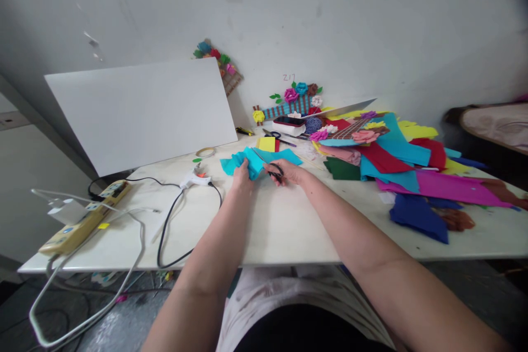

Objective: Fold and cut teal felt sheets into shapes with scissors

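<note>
A turquoise sheet of crepe paper [256, 160] lies bunched on the table in front of me. My left hand [242, 174] grips its near edge with thumb and fingers closed. In my right hand [289, 171] are dark-handled scissors [277, 174], fingers wrapped round the handles. The scissor blades reach up and left over the turquoise paper, against or across it; whether they are cutting is too small to tell. Just behind the paper sit a yellow pad [266, 144] and a bit of red.
A white glue gun [196, 178] with a black cord lies left, near a power strip [84, 220]. A large white board [144, 115] leans on the wall. Coloured paper [449, 186] is piled right. Flowered craft pieces [289, 104] and a phone [289, 121] stand behind.
</note>
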`<state>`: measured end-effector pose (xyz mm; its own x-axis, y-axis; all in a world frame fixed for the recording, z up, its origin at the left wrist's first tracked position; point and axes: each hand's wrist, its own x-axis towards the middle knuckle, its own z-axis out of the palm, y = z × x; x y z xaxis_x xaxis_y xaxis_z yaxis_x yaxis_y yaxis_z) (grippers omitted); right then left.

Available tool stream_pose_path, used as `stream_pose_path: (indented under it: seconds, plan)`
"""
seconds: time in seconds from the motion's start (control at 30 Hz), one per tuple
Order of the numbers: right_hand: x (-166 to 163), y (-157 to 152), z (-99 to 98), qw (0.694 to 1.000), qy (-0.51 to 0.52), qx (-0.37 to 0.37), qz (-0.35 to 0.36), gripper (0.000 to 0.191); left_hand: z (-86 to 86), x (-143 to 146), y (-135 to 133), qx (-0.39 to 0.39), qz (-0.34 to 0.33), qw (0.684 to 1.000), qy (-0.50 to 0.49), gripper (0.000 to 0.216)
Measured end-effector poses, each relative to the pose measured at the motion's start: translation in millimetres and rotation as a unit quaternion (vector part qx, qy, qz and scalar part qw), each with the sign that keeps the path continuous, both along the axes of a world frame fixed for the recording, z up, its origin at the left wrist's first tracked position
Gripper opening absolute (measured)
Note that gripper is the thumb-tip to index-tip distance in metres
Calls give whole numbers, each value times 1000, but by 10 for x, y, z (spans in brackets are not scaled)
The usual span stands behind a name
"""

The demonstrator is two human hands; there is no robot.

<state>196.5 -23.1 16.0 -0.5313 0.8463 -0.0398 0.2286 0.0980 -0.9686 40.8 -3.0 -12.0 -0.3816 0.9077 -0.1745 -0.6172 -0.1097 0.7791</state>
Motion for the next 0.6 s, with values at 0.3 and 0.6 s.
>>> stream_pose_path:
  seconds: [0.3,0.6]
  plan:
    - [-24,67,-64,1000,-15,12,5,29,20,-3,-19,-13,4,1000,-12,27]
    - [-28,122,-120,999,-32,20,15,31,106,19,-100,-35,0,999,-35,26]
